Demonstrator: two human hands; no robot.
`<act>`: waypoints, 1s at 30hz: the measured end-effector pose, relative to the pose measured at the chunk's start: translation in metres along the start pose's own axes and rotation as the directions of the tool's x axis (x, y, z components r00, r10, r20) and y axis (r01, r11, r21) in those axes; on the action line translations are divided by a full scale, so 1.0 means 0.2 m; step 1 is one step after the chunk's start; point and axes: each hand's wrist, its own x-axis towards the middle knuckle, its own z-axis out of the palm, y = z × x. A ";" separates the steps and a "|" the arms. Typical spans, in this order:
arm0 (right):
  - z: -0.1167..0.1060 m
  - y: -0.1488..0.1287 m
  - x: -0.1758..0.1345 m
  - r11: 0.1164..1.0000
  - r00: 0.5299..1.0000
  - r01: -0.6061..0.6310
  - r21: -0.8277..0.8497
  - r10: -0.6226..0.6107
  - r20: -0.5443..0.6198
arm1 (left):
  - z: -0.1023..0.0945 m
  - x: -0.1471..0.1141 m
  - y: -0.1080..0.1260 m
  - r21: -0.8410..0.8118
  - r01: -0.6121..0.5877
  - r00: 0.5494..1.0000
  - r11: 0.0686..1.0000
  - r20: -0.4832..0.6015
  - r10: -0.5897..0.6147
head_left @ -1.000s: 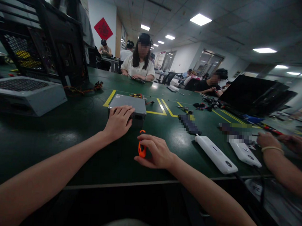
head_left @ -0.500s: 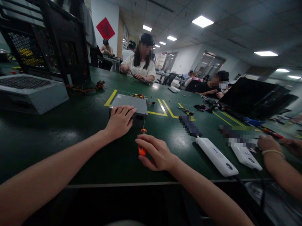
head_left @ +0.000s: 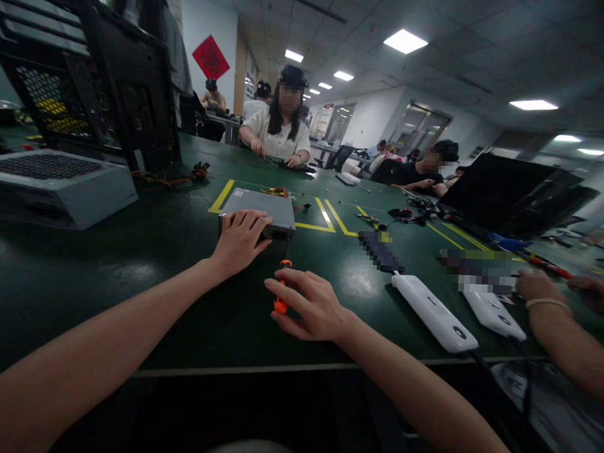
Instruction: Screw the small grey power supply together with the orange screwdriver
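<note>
A grey computer power supply (head_left: 263, 203) lies on the green table in front of me, coloured cables at its back. My left hand (head_left: 242, 240) grips its near left corner, fingers over the top and thumb against the front face. Between the fingers and thumb of my right hand (head_left: 311, 306) is a screwdriver (head_left: 281, 304) with an orange and black handle. Its thin shaft points away from me, towards the lower right corner of the power supply's front. Whether the tip sits in a screw is too small to tell.
On the left stand a second power supply (head_left: 58, 182) and an open black computer case (head_left: 147, 106). White power banks (head_left: 433, 312) lie to the right, near a co-worker's hand (head_left: 537, 290). Loose cables (head_left: 412, 214) and a dark monitor (head_left: 504, 192) are farther back. Another person sits across the table.
My right hand has shifted slightly left, and the screwdriver handle has tilted a little with it. My left hand and the power supply stay put. The person opposite has moved their hands apart.
</note>
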 end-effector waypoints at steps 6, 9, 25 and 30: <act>0.03 0.00 0.00 0.998 0.997 -0.043 0.045 0.046 -0.063 | 0.01 0.01 0.01 -0.003 0.005 1.000 1.000 -0.008 -0.006; 0.03 0.00 -0.01 0.994 0.997 -0.075 0.083 0.077 -0.018 | 0.01 0.01 0.01 0.002 0.003 1.000 1.000 0.002 -0.003; 0.00 0.01 -0.02 0.997 0.999 -0.043 0.057 0.043 -0.006 | 0.00 0.01 0.01 0.005 0.000 1.000 1.000 0.001 0.000; 0.02 0.02 -0.03 0.994 0.992 -0.075 0.084 0.083 -0.091 | 0.00 0.00 0.02 0.008 0.005 1.000 1.000 0.008 -0.005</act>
